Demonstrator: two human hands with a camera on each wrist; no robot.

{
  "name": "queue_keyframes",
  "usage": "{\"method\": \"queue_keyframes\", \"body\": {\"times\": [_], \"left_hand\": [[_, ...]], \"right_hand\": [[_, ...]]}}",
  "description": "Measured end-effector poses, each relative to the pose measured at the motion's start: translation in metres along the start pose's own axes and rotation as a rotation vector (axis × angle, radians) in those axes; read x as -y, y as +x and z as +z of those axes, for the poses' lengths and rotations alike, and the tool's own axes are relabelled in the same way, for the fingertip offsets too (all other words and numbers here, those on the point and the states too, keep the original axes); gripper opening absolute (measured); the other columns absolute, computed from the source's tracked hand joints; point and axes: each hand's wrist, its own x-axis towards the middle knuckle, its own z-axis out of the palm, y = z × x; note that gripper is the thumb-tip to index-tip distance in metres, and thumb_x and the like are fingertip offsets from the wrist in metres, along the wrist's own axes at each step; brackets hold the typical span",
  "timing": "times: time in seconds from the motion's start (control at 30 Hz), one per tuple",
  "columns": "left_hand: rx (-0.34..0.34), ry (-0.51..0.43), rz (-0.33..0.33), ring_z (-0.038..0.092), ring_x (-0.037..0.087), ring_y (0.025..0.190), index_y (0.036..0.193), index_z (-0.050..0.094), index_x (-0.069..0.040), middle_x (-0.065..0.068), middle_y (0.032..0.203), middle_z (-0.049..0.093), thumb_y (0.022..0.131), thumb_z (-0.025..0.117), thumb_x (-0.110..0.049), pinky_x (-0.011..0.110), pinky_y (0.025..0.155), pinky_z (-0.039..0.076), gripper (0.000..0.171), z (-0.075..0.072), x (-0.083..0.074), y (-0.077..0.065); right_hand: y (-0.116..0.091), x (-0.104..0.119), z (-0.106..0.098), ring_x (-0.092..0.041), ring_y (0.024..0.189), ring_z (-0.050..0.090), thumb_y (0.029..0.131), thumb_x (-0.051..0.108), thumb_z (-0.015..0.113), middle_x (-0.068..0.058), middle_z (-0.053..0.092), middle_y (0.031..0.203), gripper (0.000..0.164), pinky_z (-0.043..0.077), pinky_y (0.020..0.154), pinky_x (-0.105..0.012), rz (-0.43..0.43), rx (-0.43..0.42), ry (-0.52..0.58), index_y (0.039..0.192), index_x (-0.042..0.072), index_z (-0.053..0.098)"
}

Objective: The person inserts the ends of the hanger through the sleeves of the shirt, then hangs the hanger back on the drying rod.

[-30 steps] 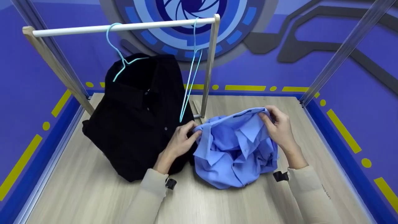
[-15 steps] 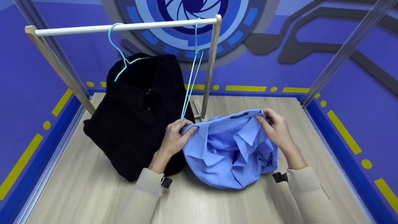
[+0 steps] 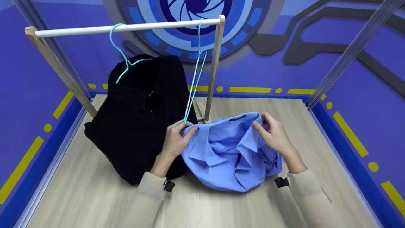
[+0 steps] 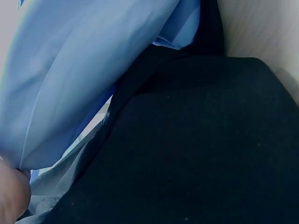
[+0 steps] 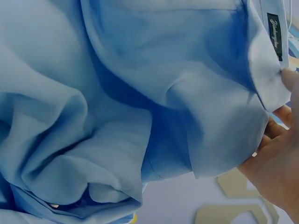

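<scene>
A light blue collared shirt (image 3: pixel 218 171) lies bunched on the wooden tabletop, its neck opening upward and a dark label (image 5: pixel 274 37) inside the collar. My left hand (image 3: pixel 174 141) pinches the shirt's upper edge on the left, thumb on top. At the right end of the collar, my right hand (image 3: pixel 276 134) holds the fabric between thumb and fingers. A light teal wire hanger (image 3: pixel 193 88) hangs edge-on from the rack, its lower end right at my left fingers. In the left wrist view, blue cloth (image 4: pixel 88 70) overlaps dark fabric and only part of the hand shows.
Left of the blue shirt, a black shirt (image 3: pixel 133 136) hangs on another teal hanger (image 3: pixel 115 44) and spreads over the tabletop (image 3: pixel 72 190). Both hangers hook over the white bar (image 3: pixel 158 26) of a wooden-ended rack. Blue patterned walls (image 3: pixel 265 72) enclose the back and sides.
My left hand has moved left with its edge of the blue shirt, reaching the hanger's lower end. My right hand has shifted slightly left and down with the collar.
</scene>
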Motion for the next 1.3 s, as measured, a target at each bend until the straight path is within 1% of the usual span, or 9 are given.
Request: {"method": "queue_keyframes", "body": {"times": [0.1,0.23,0.33,0.47,0.57,0.67,0.87,1.07,1.3], "left_hand": [[-0.016,0.009,-0.01,0.065,0.015,0.075,0.088,0.075,-0.007,-0.001,0.084,0.069,0.092,0.079,-0.012,0.028,0.07,0.052,0.008,0.001,-0.001,0.002],[-0.039,0.029,-0.029,0.061,0.014,0.071,0.087,0.074,-0.006,-0.003,0.081,0.066,0.093,0.079,-0.014,0.026,0.066,0.049,0.011,0.0,-0.002,0.003],[-0.064,0.041,-0.039,0.059,0.013,0.07,0.086,0.073,-0.006,-0.003,0.079,0.064,0.093,0.079,-0.015,0.025,0.065,0.049,0.013,-0.001,-0.002,0.003],[-0.096,0.046,-0.054,0.062,0.014,0.073,0.084,0.072,-0.007,-0.003,0.08,0.066,0.094,0.078,-0.015,0.027,0.069,0.051,0.013,-0.002,-0.001,0.004],[-0.106,0.056,-0.06,0.063,0.014,0.076,0.085,0.072,-0.008,-0.002,0.082,0.067,0.094,0.078,-0.016,0.028,0.072,0.052,0.013,-0.002,0.0,0.006],[-0.107,0.07,-0.057,0.064,0.015,0.077,0.085,0.072,-0.007,-0.001,0.083,0.068,0.094,0.077,-0.016,0.029,0.074,0.052,0.014,-0.003,0.0,0.007],[-0.114,0.098,-0.062,0.065,0.016,0.078,0.085,0.072,-0.006,0.0,0.082,0.068,0.094,0.078,-0.017,0.031,0.076,0.052,0.016,-0.004,0.0,0.007],[-0.118,0.137,-0.075,0.065,0.017,0.078,0.086,0.074,-0.004,0.001,0.082,0.068,0.093,0.079,-0.019,0.031,0.076,0.052,0.017,-0.006,0.0,0.007],[-0.096,0.184,-0.115,0.063,0.02,0.075,0.085,0.073,-0.003,0.003,0.081,0.066,0.094,0.078,-0.02,0.033,0.073,0.052,0.019,-0.008,-0.002,0.009]], "right_hand": [[0.0,-0.001,0.002,-0.018,0.084,0.058,0.099,0.009,0.069,-0.004,0.065,0.094,0.02,0.044,0.074,-0.024,0.022,0.021,0.002,0.118,0.002,0.066],[0.0,0.0,0.002,-0.02,0.092,0.06,0.099,0.013,0.07,-0.008,0.066,0.1,0.031,0.046,0.081,-0.032,0.04,0.026,-0.01,0.126,0.0,0.063],[0.0,-0.001,0.001,-0.025,0.101,0.063,0.098,0.012,0.069,-0.012,0.069,0.106,0.036,0.048,0.088,-0.041,0.044,0.022,-0.041,0.13,-0.001,0.06],[-0.001,-0.005,-0.001,-0.031,0.1,0.065,0.095,0.005,0.069,-0.015,0.069,0.106,0.029,0.051,0.087,-0.05,0.025,0.028,-0.109,0.122,-0.003,0.062],[-0.003,-0.008,-0.001,-0.028,0.09,0.066,0.092,0.002,0.071,-0.013,0.069,0.099,0.023,0.053,0.079,-0.046,0.022,0.059,-0.167,0.114,-0.004,0.064],[-0.006,-0.01,0.001,-0.022,0.079,0.064,0.092,0.006,0.075,-0.009,0.068,0.092,0.021,0.053,0.07,-0.038,0.057,0.119,-0.205,0.11,-0.002,0.067],[-0.007,-0.01,0.001,-0.015,0.068,0.059,0.095,0.012,0.075,-0.003,0.069,0.08,0.011,0.048,0.063,-0.032,0.122,0.208,-0.252,0.098,0.002,0.075],[-0.003,-0.004,-0.011,-0.015,0.066,0.058,0.094,0.01,0.075,-0.001,0.069,0.078,0.009,0.046,0.061,-0.03,0.121,0.245,-0.253,0.096,0.002,0.079],[0.001,0.002,-0.023,-0.018,0.073,0.065,0.094,0.006,0.072,-0.005,0.072,0.083,0.011,0.052,0.066,-0.029,0.192,0.32,-0.194,0.098,-0.001,0.078]]}}
